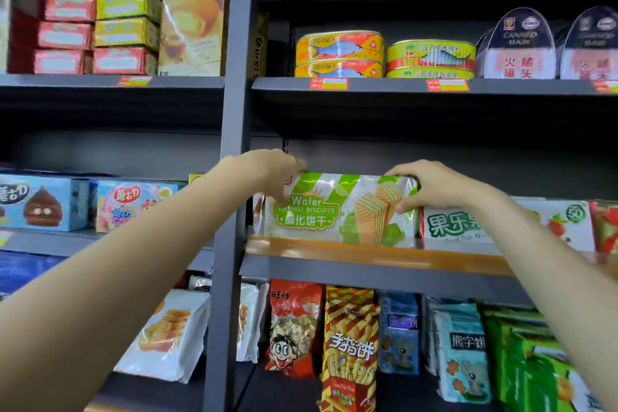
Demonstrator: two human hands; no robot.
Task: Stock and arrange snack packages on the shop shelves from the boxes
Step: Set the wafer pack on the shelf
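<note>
A green and white wafer biscuit package (pixel 334 211) stands on the middle shelf (pixel 384 256), behind its orange front rail. My left hand (pixel 267 174) grips the package's upper left corner, thumb on the front. My right hand (pixel 431 187) grips its upper right corner, fingers curled over the top edge. To the right of it stands a white and green fruit snack package (pixel 468 227), touching the wafer package's end.
A grey upright post (pixel 230 177) divides the shelving just left of the package. Fish cans (pixel 339 53) and canned ham sit on the shelf above. Snack bags (pixel 351 344) fill the shelf below. Boxed sweets (pixel 133 204) stand on the left bay.
</note>
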